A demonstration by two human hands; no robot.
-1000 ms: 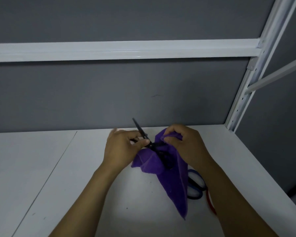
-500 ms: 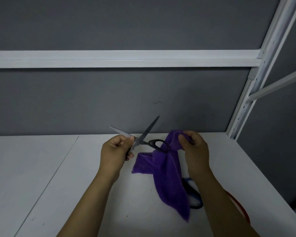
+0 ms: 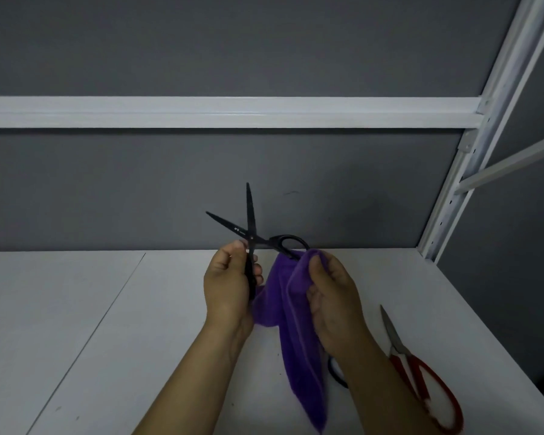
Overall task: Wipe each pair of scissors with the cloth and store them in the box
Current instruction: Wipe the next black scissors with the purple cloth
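Observation:
Black scissors (image 3: 251,229) are held up above the white table, blades spread wide apart and pointing up and up-left. My left hand (image 3: 230,285) grips one handle arm of them. My right hand (image 3: 332,296) holds a purple cloth (image 3: 291,328) bunched against the other black handle loop; the cloth hangs down to the table. Red-handled scissors (image 3: 421,378) lie on the table at the right, blades shut. A dark blue handle loop (image 3: 336,373) of another pair peeks out under my right forearm. No box is in view.
The white table (image 3: 107,340) has a seam running diagonally at the left. A grey back wall with a white horizontal rail (image 3: 233,111) stands behind. A white shelf upright (image 3: 453,199) rises at the right rear corner. The table's right edge is close to the red scissors.
The black scissors have turned so one blade now points nearly straight up. The view has shifted left, uncovering the red scissors on the right. My right hand still holds the cloth at the handle.

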